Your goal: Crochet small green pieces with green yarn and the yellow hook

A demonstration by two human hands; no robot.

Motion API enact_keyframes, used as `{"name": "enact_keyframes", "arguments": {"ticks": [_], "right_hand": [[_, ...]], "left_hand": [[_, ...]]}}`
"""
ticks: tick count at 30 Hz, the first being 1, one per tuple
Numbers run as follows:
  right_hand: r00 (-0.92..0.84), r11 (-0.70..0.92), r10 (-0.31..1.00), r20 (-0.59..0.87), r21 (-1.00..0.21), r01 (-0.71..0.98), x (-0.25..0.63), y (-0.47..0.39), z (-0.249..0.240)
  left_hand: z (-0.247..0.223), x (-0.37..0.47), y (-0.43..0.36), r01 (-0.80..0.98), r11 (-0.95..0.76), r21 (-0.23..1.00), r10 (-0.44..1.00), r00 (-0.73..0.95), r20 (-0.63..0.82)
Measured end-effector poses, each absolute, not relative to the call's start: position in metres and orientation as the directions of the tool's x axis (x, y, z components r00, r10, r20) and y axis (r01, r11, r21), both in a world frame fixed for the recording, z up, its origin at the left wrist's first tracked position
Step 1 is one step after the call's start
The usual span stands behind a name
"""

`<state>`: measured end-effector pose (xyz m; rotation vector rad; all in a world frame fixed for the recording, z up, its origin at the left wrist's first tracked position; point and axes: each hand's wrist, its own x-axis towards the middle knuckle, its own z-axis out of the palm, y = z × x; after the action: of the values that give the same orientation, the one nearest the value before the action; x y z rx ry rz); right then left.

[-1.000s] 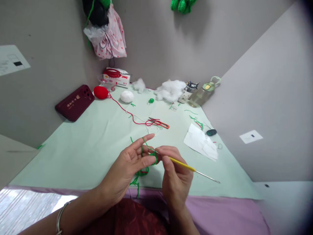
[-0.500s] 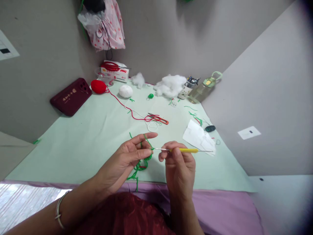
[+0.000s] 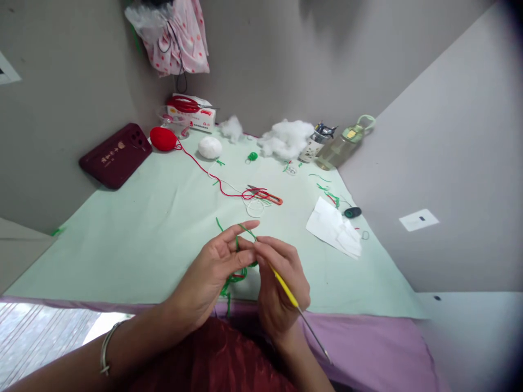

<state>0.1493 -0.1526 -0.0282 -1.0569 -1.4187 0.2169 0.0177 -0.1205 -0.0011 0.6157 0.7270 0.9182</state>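
Note:
Pinched in my left hand [image 3: 216, 267] is a piece of green crochet work [image 3: 237, 275], with a strand of green yarn [image 3: 247, 230] running over the raised index finger. Loose green ends dangle below the palm. My right hand [image 3: 283, 283] is closed on a yellow-handled crochet hook [image 3: 286, 287]; its rear metal end slants down to the right. The fingertips of both hands meet at the work, and they hide the hook's front tip. A bangle circles my left wrist.
Thread snips [image 3: 269, 196] lie beyond my hands among red and white yarn. Farther back sit a red yarn ball [image 3: 163, 139], a white ball [image 3: 210, 147], fluffy stuffing [image 3: 288, 138], a pen cup [image 3: 314, 146] and a bottle [image 3: 341, 147]. A phone [image 3: 116, 156] leans at left; white paper [image 3: 333, 227] lies right.
My right hand has moved left against the left fingertips. The crochet hook has swung from nearly level to a steep slant, rear end downward. My left hand stays nearly in place.

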Motion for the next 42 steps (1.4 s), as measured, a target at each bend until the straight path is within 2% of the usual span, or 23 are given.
{"name": "enact_keyframes", "arguments": {"ticks": [4,10,14,20,25,29,33,36,42], "right_hand": [[0.202,0.527,0.746,0.635,-0.748,0.403,0.153,-0.152,-0.027],[0.287,0.459,0.844,0.453,-0.887,0.051,0.163,-0.145,-0.021],[0.294,0.394,0.894,0.339,-0.907,-0.152,0.165,-0.140,-0.018],[0.277,0.393,0.902,0.330,-0.894,-0.214,0.171,-0.140,-0.013],[0.224,0.417,0.897,0.381,-0.898,-0.144,0.175,-0.147,-0.011],[0.227,0.491,0.841,0.491,-0.869,0.060,0.175,-0.153,-0.011],[0.180,0.561,0.765,0.618,-0.777,0.287,0.174,-0.157,-0.011],[0.093,0.623,0.694,0.714,-0.661,0.419,0.173,-0.159,-0.013],[0.009,0.657,0.629,0.778,-0.537,0.529,0.173,-0.160,-0.026]], "left_hand": [[-0.003,0.017,-0.121,-0.414,0.323,0.851,0.920,0.348,-0.180],[-0.001,0.016,-0.118,-0.455,0.392,0.799,0.889,0.412,-0.201],[0.000,0.012,-0.116,-0.433,0.417,0.799,0.874,0.431,-0.224],[0.003,0.011,-0.115,-0.405,0.416,0.814,0.870,0.436,-0.228],[0.005,0.011,-0.115,-0.402,0.408,0.820,0.871,0.439,-0.219],[0.003,0.011,-0.116,-0.377,0.358,0.854,0.891,0.412,-0.191],[0.002,0.011,-0.116,-0.319,0.292,0.901,0.919,0.356,-0.172],[0.002,0.011,-0.117,-0.282,0.245,0.927,0.937,0.313,-0.153],[0.002,0.014,-0.118,-0.311,0.232,0.922,0.942,0.308,-0.133]]}}
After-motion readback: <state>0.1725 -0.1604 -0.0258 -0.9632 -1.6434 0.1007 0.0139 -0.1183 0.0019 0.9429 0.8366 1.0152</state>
